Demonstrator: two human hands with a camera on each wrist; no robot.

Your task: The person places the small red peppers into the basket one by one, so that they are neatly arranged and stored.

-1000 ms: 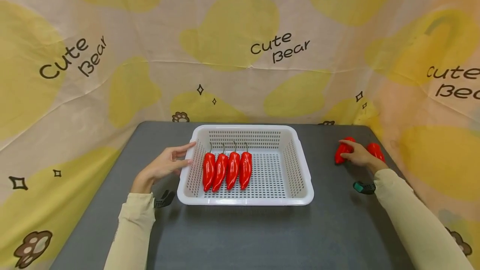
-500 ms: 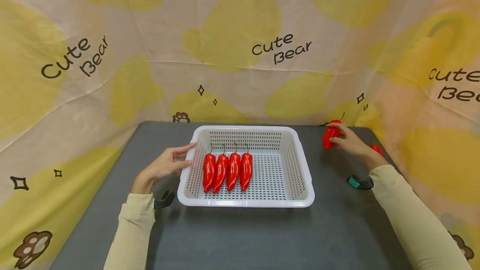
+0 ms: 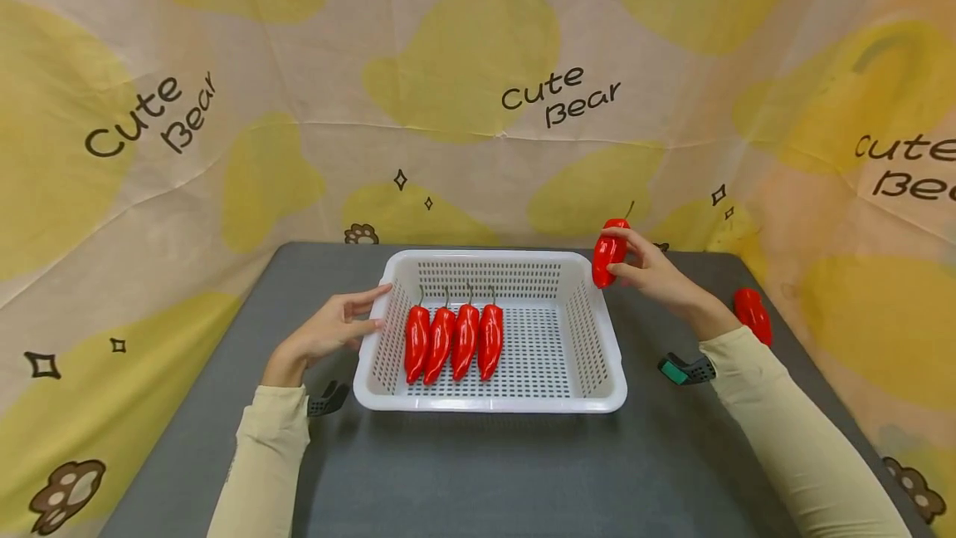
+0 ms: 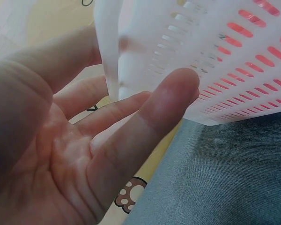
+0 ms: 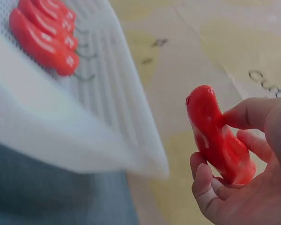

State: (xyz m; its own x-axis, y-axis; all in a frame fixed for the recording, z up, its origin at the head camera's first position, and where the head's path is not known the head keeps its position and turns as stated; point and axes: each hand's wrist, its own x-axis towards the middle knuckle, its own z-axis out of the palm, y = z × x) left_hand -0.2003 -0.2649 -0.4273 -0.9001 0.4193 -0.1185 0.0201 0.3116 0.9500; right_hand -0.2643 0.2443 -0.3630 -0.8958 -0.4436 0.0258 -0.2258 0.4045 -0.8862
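My right hand (image 3: pixel 660 276) pinches a red chili pepper (image 3: pixel 608 256) between thumb and fingers, lifted by the basket's back right corner with its stem pointing up. In the right wrist view this glossy pepper (image 5: pixel 220 140) lies between thumb and fingertips. A white perforated plastic basket (image 3: pixel 489 403) stands mid-table. On its left side my left hand (image 3: pixel 329 329) touches the rim with fairly straight fingers; the left wrist view has its thumb (image 4: pixel 171 93) in front of the basket wall (image 4: pixel 140 70). Several red chili peppers (image 3: pixel 465 343) lie side by side in the basket's left half, stems toward the back.
Another red chili pepper (image 3: pixel 753 315) lies on the dark grey table (image 3: pixel 478 471) near its right edge, beyond the right forearm. A printed yellow and beige cloth (image 3: pixel 448 65) hangs behind the table and along both sides. Each wrist wears a dark strap.
My right hand has picked up a chili pepper from the table's right side and carried it up and left to the basket's corner. My left hand stays at the rim.
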